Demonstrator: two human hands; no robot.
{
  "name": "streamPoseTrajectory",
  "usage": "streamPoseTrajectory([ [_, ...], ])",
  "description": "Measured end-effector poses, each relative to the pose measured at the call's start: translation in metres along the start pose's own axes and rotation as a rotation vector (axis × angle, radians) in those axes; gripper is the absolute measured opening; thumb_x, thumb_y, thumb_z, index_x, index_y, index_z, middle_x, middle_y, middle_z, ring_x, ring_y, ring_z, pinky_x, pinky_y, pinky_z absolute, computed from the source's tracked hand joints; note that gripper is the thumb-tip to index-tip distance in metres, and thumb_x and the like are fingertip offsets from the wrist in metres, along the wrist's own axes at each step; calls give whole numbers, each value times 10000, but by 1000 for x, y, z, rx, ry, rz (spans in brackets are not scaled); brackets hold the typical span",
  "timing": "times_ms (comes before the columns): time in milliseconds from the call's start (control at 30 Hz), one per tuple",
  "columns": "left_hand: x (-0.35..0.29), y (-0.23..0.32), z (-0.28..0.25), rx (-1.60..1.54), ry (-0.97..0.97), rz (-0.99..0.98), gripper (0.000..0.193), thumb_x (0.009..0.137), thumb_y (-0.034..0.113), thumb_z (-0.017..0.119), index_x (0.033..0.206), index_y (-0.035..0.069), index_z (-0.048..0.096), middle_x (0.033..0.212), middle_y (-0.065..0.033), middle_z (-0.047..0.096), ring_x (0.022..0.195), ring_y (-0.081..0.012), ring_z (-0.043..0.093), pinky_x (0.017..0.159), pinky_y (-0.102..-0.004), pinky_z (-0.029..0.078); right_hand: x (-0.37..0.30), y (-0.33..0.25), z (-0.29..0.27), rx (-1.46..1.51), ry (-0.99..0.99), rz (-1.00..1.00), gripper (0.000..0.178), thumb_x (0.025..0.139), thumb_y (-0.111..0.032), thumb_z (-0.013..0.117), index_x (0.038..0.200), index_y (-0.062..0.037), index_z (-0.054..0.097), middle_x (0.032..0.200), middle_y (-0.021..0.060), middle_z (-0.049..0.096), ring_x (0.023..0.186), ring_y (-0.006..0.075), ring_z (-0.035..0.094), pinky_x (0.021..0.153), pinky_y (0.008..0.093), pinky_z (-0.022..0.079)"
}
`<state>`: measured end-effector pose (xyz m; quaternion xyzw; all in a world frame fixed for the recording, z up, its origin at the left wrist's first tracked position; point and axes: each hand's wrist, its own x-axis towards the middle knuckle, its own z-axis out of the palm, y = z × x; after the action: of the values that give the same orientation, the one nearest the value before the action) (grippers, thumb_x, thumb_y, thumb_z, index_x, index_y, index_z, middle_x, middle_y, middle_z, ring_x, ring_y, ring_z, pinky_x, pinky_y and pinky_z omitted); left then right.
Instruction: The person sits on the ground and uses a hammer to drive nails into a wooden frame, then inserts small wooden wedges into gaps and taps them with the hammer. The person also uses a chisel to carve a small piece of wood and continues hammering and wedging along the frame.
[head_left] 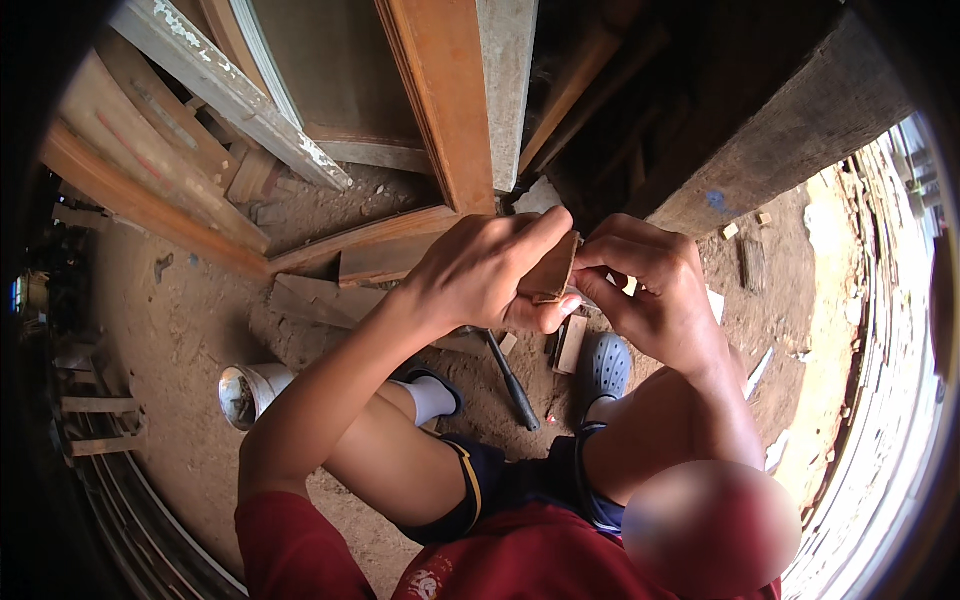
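Note:
Both my hands are raised in front of me, close together. In my left hand [480, 262] is a small flat brown piece [552, 270] with a worn, paler edge, gripped between thumb and fingers; whether it is wood, leather or sandpaper I cannot make out. My right hand [655, 285] has its fingers curled and pinched at the right edge of that piece. Something thin and pale shows by the left thumb, too small to name. Below the hands, a tool with a black handle [511, 385] lies on the dirt between my feet; its head is mostly hidden.
Orange-brown wooden frames [445, 90] lean ahead, beside a chipped white board [235, 85]. A thick timber beam [790, 125] slants in at the right. A white bucket [272, 385] lies tipped at the left. Wood offcuts [572, 345] are scattered over the dirt floor [180, 440].

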<state>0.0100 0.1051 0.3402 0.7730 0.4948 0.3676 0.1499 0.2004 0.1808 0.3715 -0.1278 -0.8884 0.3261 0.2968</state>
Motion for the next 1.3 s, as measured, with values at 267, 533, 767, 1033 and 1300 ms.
streamPoseTrajectory([
  [267,4,8,-9,82,38,48,447,750,395,632,888,11,449,675,-155,486,562,-344,533,544,-428,434,0,-11,6,23,108,15,154,721,52,688,868,8,668,805,128,627,763,305,627,651,375,509],
  [533,4,13,-11,65,57,110,502,792,434,637,911,-15,445,665,-177,555,570,-357,608,489,-410,483,5,-1,-4,35,97,-155,162,724,-10,736,878,-8,683,816,101,636,756,266,606,645,364,499],
  [767,-1,21,-9,-9,44,-30,482,739,424,621,871,3,428,644,-137,441,557,-310,505,538,-401,420,6,0,-9,37,68,-170,178,713,-22,747,880,-12,687,824,100,642,759,273,598,648,365,494],
  [1033,4,18,-13,41,46,11,511,750,456,635,879,3,437,661,-141,447,582,-318,517,545,-405,426,0,-7,-4,1,103,-132,189,717,-3,728,900,-15,682,825,101,631,765,280,595,650,368,496],
  [1300,3,25,-17,17,14,-5,551,742,490,644,908,-5,470,696,-147,470,612,-318,524,562,-406,437,2,-2,-12,39,49,-165,179,741,-20,723,917,-31,691,844,95,629,765,269,592,649,364,496],
])
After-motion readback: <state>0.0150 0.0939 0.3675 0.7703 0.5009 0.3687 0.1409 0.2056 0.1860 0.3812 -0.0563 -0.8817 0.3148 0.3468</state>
